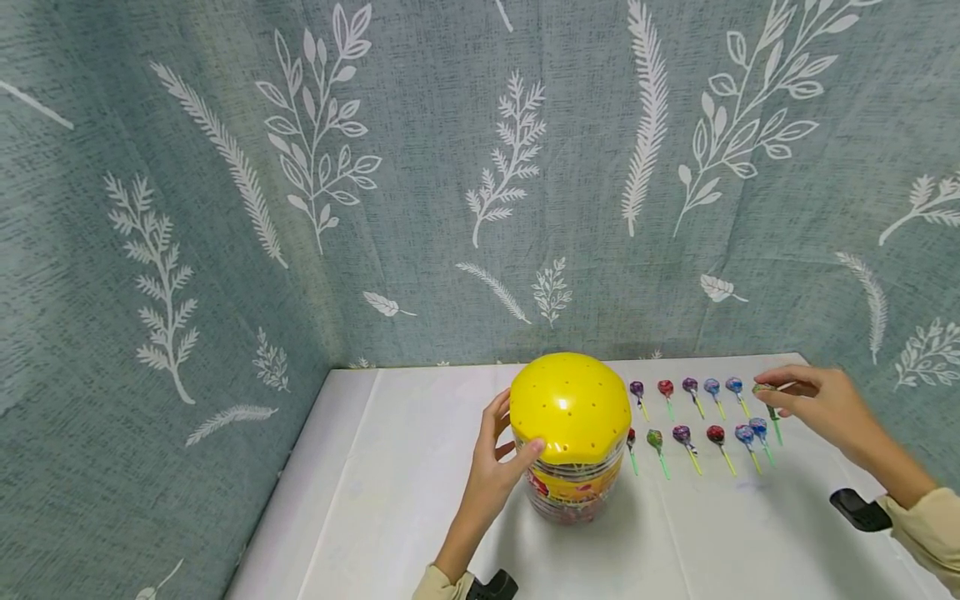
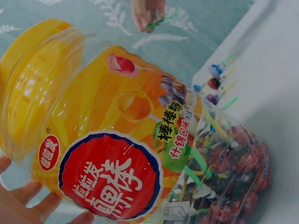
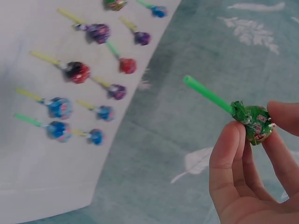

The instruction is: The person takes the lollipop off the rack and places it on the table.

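A large clear jar (image 2: 112, 177) with a yellow lid (image 1: 570, 408) stands on the white table, with lollipops (image 2: 229, 163) visible in its lower part. My left hand (image 1: 495, 471) holds the jar near the top, thumb on the lid's front and fingers along its left side. Over the table's far right part, my right hand (image 1: 825, 408) pinches a green-wrapped lollipop (image 3: 257, 123) by its candy end. Its green stick (image 3: 208, 94) points away from the fingers. In the right wrist view this lollipop is held up, apart from the others.
Two rows of lollipops in purple, red, blue and green wrappers, among them a red one (image 1: 716, 434) and a blue one (image 1: 734, 385), lie right of the jar on the white table (image 1: 405, 475). A grey-green leaf-patterned curtain (image 1: 427, 208) hangs behind and to the left.
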A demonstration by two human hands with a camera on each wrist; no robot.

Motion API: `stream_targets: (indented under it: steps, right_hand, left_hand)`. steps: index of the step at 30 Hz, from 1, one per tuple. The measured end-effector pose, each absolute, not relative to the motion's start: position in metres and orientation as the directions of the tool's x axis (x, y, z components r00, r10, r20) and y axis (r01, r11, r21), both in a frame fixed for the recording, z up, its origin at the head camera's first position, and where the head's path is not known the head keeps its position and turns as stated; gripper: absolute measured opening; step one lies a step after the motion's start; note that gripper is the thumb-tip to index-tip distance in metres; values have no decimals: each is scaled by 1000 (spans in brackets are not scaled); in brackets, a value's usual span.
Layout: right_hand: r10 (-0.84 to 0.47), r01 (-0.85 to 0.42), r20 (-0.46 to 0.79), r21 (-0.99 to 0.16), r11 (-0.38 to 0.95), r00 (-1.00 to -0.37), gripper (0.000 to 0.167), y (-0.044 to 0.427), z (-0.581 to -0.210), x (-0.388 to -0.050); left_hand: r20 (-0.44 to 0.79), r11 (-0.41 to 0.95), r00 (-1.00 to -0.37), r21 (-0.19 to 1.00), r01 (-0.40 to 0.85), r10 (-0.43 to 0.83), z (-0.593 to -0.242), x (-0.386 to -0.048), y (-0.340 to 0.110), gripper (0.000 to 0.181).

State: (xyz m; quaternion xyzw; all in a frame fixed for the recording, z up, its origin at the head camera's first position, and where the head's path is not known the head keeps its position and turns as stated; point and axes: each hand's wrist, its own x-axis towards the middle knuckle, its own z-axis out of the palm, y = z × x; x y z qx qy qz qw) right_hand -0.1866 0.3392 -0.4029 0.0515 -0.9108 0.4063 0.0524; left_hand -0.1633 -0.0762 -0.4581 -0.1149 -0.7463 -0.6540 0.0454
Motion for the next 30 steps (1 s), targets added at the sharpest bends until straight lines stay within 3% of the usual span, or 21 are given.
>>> stream_targets:
  steps: [19,25,30]
  right_hand:
    - [77,12,56,-724,689,-995,44,371,-465,-207]
    - [152,66,53,-731,679,-987,41,385,-505,-217]
    - [199,84,96,-671,737,-975,36,389,-523,-219]
  left_hand:
    - [232,119,-966,962,245,114,-457,-162,-77,68]
    - [241,119,-964,960,254,115,-457,-162,-77,68]
    - [241,119,-963,960,255,117,-457,-162,-77,68]
